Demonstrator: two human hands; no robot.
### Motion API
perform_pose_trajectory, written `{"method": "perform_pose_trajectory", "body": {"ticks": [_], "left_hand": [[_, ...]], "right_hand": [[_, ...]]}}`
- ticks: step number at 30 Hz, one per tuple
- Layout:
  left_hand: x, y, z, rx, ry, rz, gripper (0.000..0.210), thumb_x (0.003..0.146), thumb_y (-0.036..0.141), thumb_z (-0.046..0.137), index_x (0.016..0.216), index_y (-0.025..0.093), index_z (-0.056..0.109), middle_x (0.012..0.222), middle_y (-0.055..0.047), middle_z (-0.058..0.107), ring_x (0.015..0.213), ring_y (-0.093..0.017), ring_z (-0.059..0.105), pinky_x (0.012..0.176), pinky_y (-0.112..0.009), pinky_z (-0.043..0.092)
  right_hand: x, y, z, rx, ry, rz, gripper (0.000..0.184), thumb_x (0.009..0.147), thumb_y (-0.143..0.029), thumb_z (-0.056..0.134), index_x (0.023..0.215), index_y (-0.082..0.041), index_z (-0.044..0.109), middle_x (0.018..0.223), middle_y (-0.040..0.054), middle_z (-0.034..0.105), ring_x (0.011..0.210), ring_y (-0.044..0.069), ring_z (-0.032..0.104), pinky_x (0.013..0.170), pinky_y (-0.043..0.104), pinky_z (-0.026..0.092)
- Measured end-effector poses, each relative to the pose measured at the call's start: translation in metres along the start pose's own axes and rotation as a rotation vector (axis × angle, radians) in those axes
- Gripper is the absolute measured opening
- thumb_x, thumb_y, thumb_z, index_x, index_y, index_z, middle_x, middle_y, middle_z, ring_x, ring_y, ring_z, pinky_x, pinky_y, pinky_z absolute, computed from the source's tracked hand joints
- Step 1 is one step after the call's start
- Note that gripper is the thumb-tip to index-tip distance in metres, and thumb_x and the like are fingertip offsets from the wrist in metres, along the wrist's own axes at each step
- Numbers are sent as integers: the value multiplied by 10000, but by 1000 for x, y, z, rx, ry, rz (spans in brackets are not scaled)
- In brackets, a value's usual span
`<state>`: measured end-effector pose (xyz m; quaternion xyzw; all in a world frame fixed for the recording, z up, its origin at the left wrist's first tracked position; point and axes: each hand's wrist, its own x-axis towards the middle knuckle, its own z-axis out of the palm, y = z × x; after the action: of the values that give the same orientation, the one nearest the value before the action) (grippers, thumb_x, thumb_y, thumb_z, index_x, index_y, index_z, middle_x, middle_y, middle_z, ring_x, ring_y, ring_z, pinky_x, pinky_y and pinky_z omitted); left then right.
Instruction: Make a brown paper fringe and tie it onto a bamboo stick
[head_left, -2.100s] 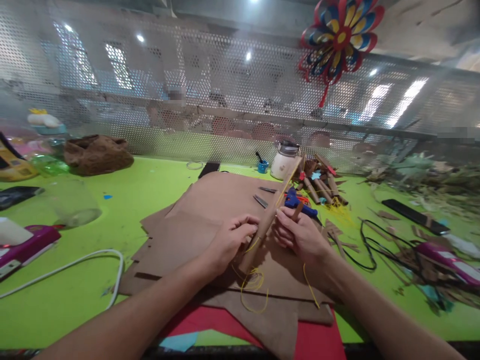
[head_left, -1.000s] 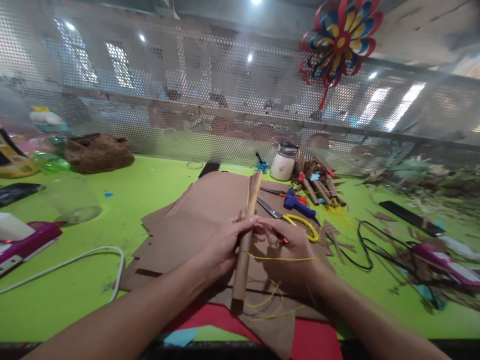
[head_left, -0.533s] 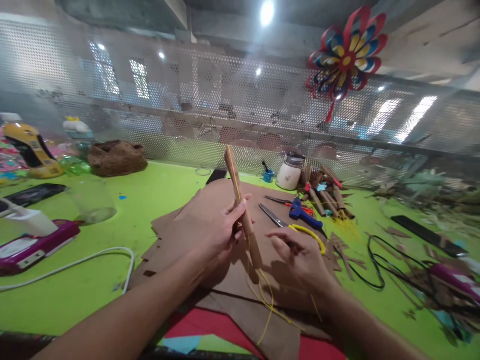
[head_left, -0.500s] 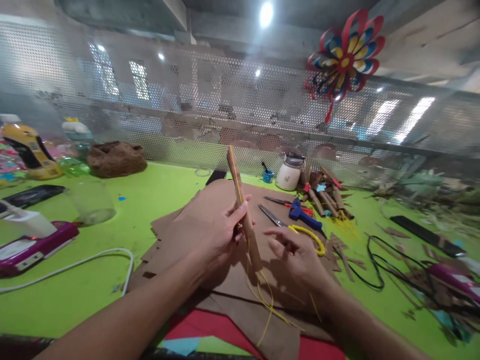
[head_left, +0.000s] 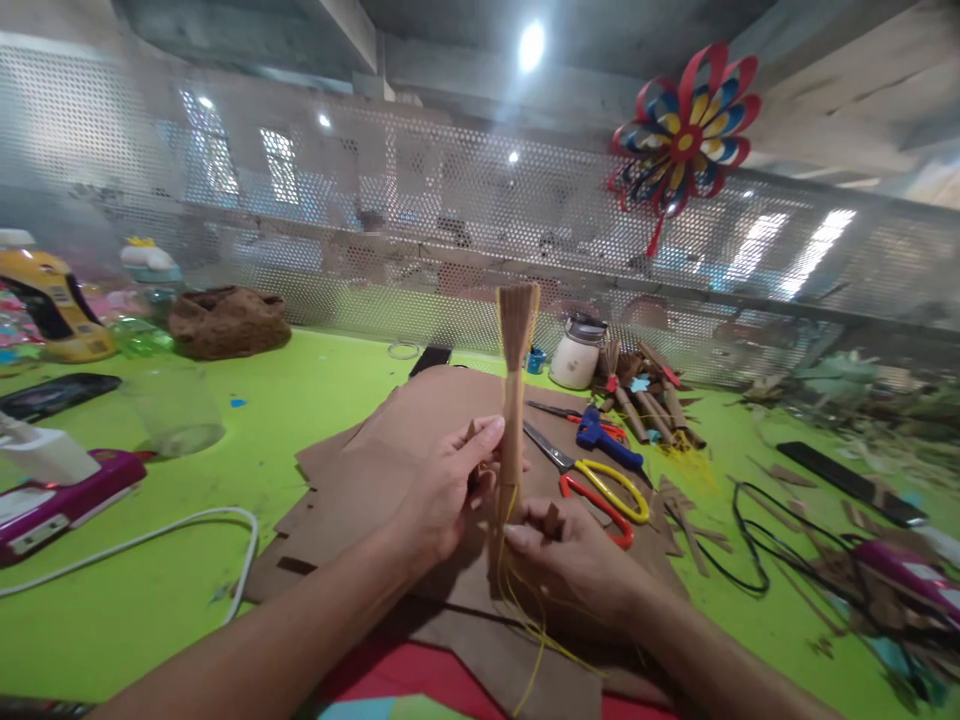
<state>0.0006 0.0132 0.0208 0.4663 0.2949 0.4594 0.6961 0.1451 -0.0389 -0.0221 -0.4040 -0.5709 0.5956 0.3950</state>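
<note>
Upright in front of me stands a brown paper roll, flared and fringed at its top like a small brush, with yellow thread along it and trailing from its lower end. My left hand is closed on the middle of the roll. My right hand pinches its lower part, with a small brown scrap between the fingers. Under both hands lie brown paper sheets. Right of the roll rest scissors with yellow and orange handles and a blue glue gun.
Several finished-looking rolls and a white jar stand at the back right. Black cable and paper scraps lie right. At left are a clear cup, a purple power strip and white cable.
The roll has turned from leaning to upright, showing its fringed end broadside. My right hand has moved left and closed on its lower part; the left hand keeps hold.
</note>
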Motion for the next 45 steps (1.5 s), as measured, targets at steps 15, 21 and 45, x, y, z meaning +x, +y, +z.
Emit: {"method": "perform_pose_trajectory", "body": {"ticks": [15, 21, 45], "left_hand": [[-7, 8, 1, 6, -257, -94, 268, 787, 379, 640, 932, 176, 543, 909, -67, 697, 790, -172, 663, 545, -203, 456], [-6, 5, 2, 34, -226, -54, 266, 767, 353, 668, 880, 157, 527, 850, -58, 694, 723, -153, 668, 557, -202, 480], [-3, 1, -3, 48, -266, -106, 274, 776, 358, 650, 953, 150, 627, 862, -85, 688, 605, -99, 611, 419, -157, 324]], "right_hand": [[2, 14, -14, 319, -369, 25, 306, 795, -378, 657, 928, -106, 618, 476, -103, 334, 370, 9, 239, 370, 170, 171], [3, 18, -13, 279, -325, -19, 223, 823, -347, 632, 853, -131, 585, 498, -98, 333, 368, 5, 231, 371, 173, 154], [-3, 6, -17, 302, -389, 14, 390, 823, -452, 597, 967, -92, 643, 497, -90, 296, 383, 19, 209, 381, 175, 163]]}}
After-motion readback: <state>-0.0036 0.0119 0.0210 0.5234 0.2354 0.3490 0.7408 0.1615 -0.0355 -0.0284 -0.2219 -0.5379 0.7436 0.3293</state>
